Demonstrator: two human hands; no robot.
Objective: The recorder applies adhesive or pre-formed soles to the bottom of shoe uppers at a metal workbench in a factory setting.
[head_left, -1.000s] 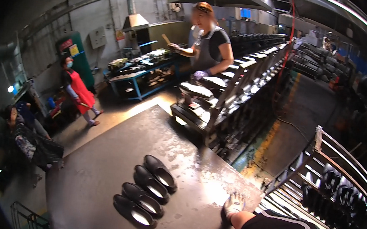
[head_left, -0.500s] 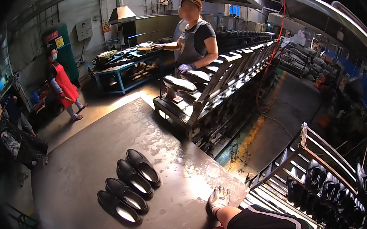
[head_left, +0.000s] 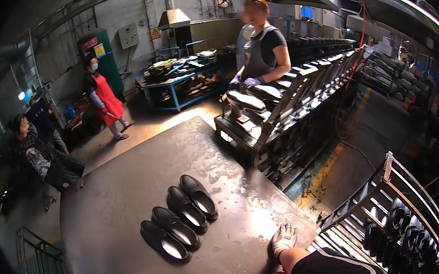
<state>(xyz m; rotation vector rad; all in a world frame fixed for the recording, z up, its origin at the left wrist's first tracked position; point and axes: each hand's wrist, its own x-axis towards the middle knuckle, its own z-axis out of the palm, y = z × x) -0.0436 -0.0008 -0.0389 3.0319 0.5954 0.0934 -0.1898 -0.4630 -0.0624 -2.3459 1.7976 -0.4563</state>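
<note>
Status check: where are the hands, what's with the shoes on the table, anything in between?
Right hand gloved, flat on the table edge, holding nothing. Left hand out of view. Four black shoes in a row, untouched. Nothing between hand and shoes.

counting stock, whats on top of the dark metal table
Four black shoes lie in a row on the table, openings up. A gloved right hand rests flat near its edge. The near corner is hidden behind the person's sleeve.
</note>
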